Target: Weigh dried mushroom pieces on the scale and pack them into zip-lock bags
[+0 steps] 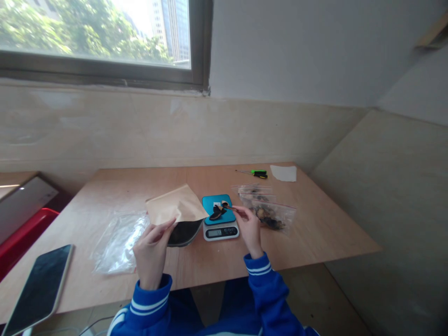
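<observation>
My left hand pinches the lower edge of a brown paper sheet, which partly covers a dark tray. Right of the tray stands a small kitchen scale with a blue top and a lit display whose digits are too small to read. Several dark dried pieces lie on its blue top. My right hand reaches in from the right, fingertips closed on a thin brownish piece over the scale's right edge.
Clear bags of dried pieces lie right of the scale, with screwdrivers and white paper behind. Empty-looking plastic bags and a tablet are at the left. A red chair stands beyond the table's left edge.
</observation>
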`<state>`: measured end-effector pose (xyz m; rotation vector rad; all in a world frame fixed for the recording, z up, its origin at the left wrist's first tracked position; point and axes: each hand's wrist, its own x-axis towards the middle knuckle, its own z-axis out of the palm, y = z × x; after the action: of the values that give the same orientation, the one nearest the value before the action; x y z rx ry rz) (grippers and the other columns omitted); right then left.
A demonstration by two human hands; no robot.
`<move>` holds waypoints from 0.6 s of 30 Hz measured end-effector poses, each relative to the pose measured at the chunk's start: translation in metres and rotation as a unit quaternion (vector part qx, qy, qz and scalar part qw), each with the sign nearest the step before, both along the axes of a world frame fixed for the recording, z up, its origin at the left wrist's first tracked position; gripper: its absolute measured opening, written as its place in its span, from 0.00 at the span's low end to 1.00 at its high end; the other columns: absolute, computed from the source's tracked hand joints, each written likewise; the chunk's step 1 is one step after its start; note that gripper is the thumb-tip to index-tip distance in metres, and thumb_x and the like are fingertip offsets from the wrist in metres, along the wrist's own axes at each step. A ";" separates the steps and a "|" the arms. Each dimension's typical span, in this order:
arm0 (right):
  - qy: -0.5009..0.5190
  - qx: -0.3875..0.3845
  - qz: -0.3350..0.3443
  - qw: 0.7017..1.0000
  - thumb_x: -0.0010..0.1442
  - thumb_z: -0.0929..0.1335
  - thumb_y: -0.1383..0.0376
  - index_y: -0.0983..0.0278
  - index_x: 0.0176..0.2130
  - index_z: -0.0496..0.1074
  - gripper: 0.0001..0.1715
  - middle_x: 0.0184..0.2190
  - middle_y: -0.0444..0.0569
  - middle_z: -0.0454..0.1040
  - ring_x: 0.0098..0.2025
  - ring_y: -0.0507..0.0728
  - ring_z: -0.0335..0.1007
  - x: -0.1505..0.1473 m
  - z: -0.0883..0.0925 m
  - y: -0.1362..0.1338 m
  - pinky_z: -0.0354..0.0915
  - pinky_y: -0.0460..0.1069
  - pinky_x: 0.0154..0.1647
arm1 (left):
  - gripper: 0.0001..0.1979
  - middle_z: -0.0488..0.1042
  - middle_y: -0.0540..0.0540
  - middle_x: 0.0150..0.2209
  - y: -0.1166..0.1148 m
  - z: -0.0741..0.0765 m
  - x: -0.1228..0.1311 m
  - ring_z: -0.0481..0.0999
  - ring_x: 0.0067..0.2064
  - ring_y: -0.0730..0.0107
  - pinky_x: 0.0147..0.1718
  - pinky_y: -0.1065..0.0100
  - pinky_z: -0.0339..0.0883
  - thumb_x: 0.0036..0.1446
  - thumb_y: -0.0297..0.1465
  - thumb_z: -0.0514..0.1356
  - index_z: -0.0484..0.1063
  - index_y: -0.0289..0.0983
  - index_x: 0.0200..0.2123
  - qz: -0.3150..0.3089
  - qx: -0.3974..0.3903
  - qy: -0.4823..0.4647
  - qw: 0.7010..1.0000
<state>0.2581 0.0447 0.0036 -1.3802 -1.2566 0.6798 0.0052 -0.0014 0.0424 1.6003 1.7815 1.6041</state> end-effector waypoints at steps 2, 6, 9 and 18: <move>-0.109 0.000 -0.055 0.993 0.60 0.64 0.61 0.64 0.40 0.77 0.14 0.37 0.55 0.80 0.39 0.60 0.75 0.007 -0.014 0.003 0.69 0.56 0.44 | 0.12 0.73 0.51 0.27 0.000 0.001 0.001 0.71 0.28 0.74 0.28 0.71 0.64 0.53 0.42 0.64 0.81 0.42 0.37 -0.001 0.000 0.003 1.000; -0.257 0.015 -0.045 0.965 0.60 0.59 0.69 0.64 0.41 0.78 0.19 0.40 0.57 0.78 0.44 0.63 0.70 0.008 -0.037 0.005 0.66 0.60 0.49 | 0.12 0.73 0.51 0.27 -0.001 0.002 0.001 0.71 0.28 0.73 0.28 0.71 0.64 0.53 0.42 0.64 0.81 0.43 0.37 -0.008 -0.002 0.017 1.000; -0.281 0.041 -0.002 0.959 0.58 0.58 0.74 0.64 0.45 0.77 0.23 0.46 0.56 0.76 0.49 0.62 0.68 0.008 -0.048 0.006 0.63 0.62 0.54 | 0.12 0.73 0.51 0.28 -0.001 0.001 -0.001 0.72 0.29 0.73 0.29 0.71 0.65 0.53 0.42 0.64 0.81 0.43 0.38 -0.011 0.000 0.017 1.000; -0.214 0.057 0.069 0.973 0.52 0.57 0.78 0.64 0.49 0.74 0.31 0.50 0.54 0.74 0.54 0.59 0.66 0.001 -0.011 -0.003 0.61 0.60 0.59 | 0.11 0.72 0.52 0.27 -0.001 -0.002 -0.001 0.71 0.28 0.74 0.28 0.72 0.63 0.53 0.41 0.64 0.80 0.44 0.38 -0.013 -0.006 0.013 1.000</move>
<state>0.2588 0.0420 -0.0073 -1.3963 -1.7183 0.4040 0.0046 -0.0026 0.0402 1.6412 1.7718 1.5655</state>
